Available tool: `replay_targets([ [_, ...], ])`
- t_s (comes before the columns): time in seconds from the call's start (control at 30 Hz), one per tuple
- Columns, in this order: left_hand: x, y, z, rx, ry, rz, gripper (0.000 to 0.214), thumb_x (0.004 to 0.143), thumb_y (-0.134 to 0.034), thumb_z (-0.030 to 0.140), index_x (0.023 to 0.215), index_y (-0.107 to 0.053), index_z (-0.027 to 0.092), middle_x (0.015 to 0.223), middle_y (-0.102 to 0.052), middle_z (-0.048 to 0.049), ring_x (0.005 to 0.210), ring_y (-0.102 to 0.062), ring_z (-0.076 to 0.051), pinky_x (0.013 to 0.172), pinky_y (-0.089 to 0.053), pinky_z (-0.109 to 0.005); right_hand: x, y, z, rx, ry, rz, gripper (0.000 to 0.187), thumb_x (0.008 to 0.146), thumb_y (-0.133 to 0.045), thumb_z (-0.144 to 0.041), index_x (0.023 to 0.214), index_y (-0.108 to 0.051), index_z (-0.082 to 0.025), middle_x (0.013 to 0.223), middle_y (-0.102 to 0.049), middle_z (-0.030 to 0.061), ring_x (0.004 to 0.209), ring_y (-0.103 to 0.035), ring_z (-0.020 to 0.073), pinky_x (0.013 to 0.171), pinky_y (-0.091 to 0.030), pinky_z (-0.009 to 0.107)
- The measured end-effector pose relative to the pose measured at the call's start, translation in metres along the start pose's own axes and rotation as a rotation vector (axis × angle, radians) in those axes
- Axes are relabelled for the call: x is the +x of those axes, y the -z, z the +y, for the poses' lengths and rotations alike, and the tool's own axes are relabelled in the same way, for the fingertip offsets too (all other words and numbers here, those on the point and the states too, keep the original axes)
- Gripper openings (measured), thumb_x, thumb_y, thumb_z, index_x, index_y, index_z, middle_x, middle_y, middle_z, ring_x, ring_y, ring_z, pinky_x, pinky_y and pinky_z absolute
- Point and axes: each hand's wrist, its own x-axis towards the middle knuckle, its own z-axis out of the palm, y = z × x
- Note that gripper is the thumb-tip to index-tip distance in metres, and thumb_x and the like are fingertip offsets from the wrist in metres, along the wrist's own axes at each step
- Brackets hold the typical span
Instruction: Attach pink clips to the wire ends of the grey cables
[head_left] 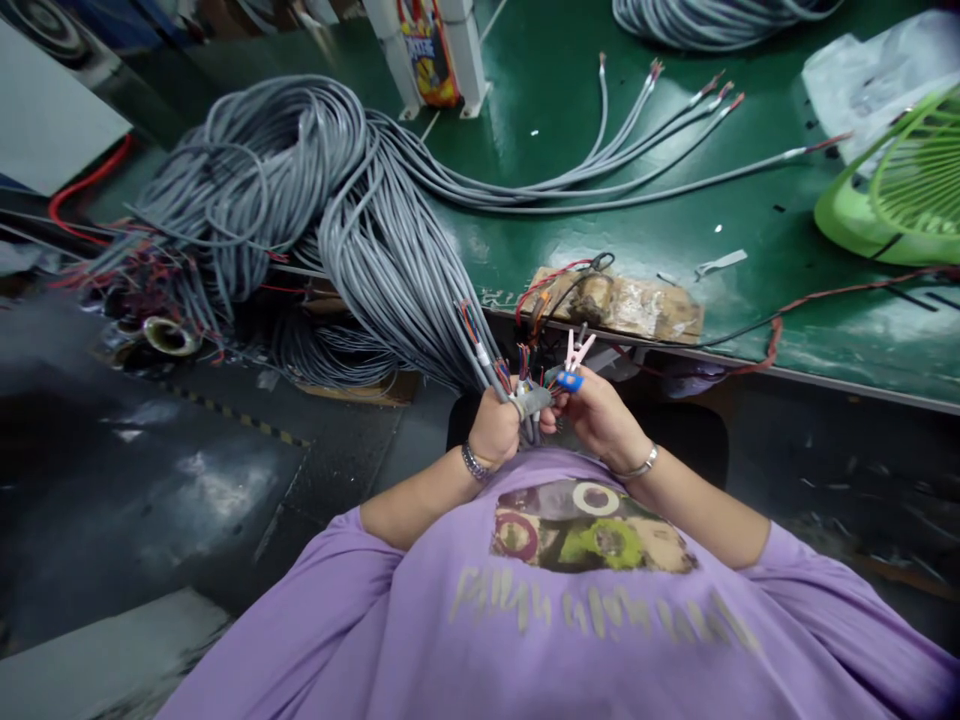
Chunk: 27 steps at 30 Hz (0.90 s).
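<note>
My left hand (495, 430) is closed round the ends of several grey cables (480, 360), whose stripped ends show thin coloured wires (523, 358). A grey wrap or tape covers its thumb. Close beside it, my right hand (596, 415) pinches at the wire ends, with a blue band (570, 381) round one finger or thumb. Just what lies between its fingertips is too small to make out. A pale pink clip (578, 350) stands at the bench edge right behind that hand. From my hands the cables run up to a big grey cable bundle (405, 240) hanging over the bench edge.
On the green bench (517, 250) lie more cable ends (660, 185) and a cardboard strip (652, 305) with tape and wires. A green fan (892, 190) stands at right, near a plastic bag (885, 75). A white stand (466, 60) and another cable coil (712, 22) are farther back.
</note>
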Motion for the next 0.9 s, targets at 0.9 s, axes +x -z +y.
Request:
replay_targets([
  [0.9,0.007,-0.018,0.012,0.066,0.099,-0.094,0.037,0.054,-0.082,0.039,0.066,-0.059,0.013,0.05,-0.063,-0.0017,0.041,-0.058,-0.014,0.044,-0.051,-0.026,0.031,0.006,-0.018,0.176,-0.097,-0.068,0.052,0.077,-0.06,-0.071,0.085,-0.062,-0.019,0.056,-0.059,-0.0004,0.04,-0.052,0.0151,0.037,-0.042,0.03],
])
